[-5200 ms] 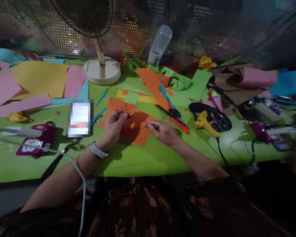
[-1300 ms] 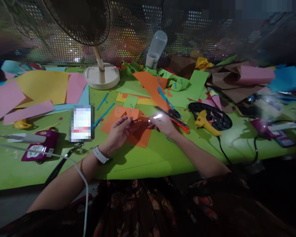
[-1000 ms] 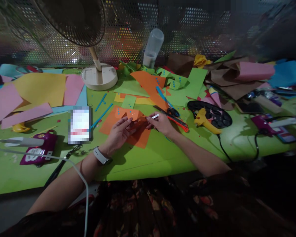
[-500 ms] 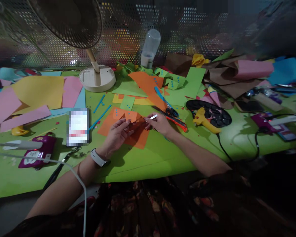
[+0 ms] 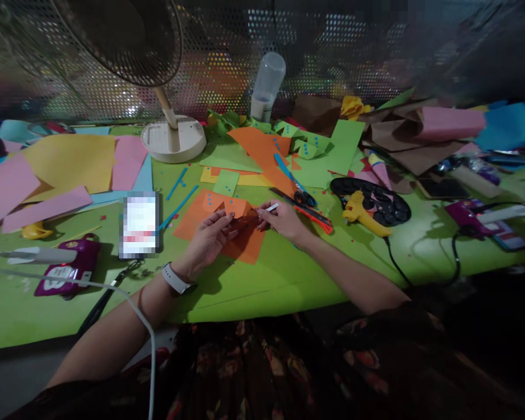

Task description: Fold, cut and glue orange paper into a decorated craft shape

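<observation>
My left hand [image 5: 210, 236] pinches the near edge of a cut orange paper piece [image 5: 240, 208] with blue dots on it. Between the closed fingers of my right hand [image 5: 282, 221] is a slim tool with a white end [image 5: 272, 207]; its tip, at the right part of the dotted piece, is too small to make out. Beneath both hands lies a flat orange paper sheet [image 5: 251, 251]. A small green paper piece [image 5: 226, 182] with blue dots rests just beyond it. To the right are blue-handled scissors [image 5: 304, 198] and an orange cutter knife [image 5: 317, 220].
A fan [image 5: 172, 140] and a clear bottle [image 5: 269, 76] stand at the back. A phone [image 5: 139, 224] and purple power box [image 5: 70, 265] are left. On the right, a yellow glue gun [image 5: 363, 214] rests on a black palette [image 5: 396, 204]. Coloured paper [image 5: 79, 160] lies around.
The dotted orange piece has tilted slightly, and its blue dots show a little differently. Both hands keep almost the same place and grip.
</observation>
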The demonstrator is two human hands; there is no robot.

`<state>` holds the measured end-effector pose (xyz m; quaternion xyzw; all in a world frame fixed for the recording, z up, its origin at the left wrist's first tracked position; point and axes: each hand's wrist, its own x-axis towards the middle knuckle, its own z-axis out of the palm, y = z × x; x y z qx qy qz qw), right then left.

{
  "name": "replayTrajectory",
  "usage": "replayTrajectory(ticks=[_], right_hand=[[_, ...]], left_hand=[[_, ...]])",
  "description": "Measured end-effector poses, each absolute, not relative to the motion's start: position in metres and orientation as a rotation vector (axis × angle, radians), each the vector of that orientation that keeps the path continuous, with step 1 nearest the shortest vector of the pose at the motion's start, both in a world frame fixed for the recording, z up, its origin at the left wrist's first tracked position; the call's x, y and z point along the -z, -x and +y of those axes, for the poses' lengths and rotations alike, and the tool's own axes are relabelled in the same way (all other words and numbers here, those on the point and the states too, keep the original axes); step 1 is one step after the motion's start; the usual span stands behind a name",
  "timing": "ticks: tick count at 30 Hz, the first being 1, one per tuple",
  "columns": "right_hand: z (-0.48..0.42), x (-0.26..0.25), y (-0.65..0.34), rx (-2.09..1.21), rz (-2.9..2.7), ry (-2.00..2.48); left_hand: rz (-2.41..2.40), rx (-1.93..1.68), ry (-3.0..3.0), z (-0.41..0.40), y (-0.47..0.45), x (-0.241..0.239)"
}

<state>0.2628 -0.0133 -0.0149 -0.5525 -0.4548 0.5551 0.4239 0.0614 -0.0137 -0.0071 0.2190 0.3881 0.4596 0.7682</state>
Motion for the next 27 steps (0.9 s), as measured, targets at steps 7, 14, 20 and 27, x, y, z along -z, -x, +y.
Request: replayTrajectory(ticks=[7, 14, 20, 27], right_hand=[[-0.012, 0.019, -0.265, -1.399, -1.084, 1.360], [-0.019, -0.003, -0.269, -1.241, -1.041, 1.203], [-0.010, -0.024, -0.244, -1.143, -1.113, 1.185], [0.003, -0.011, -0.224, -1.107, -1.120, 1.155]], left_hand=[[0.829, -1.057, -0.467, -0.015, -0.062, 0.007], [0.883, -1.195, -0.509, -0.016, -0.065, 0.005], [0.904, -1.198, -0.566, -0.017, -0.065, 0.007], [0.878, -1.192, -0.565, -0.018, -0.063, 0.006]])
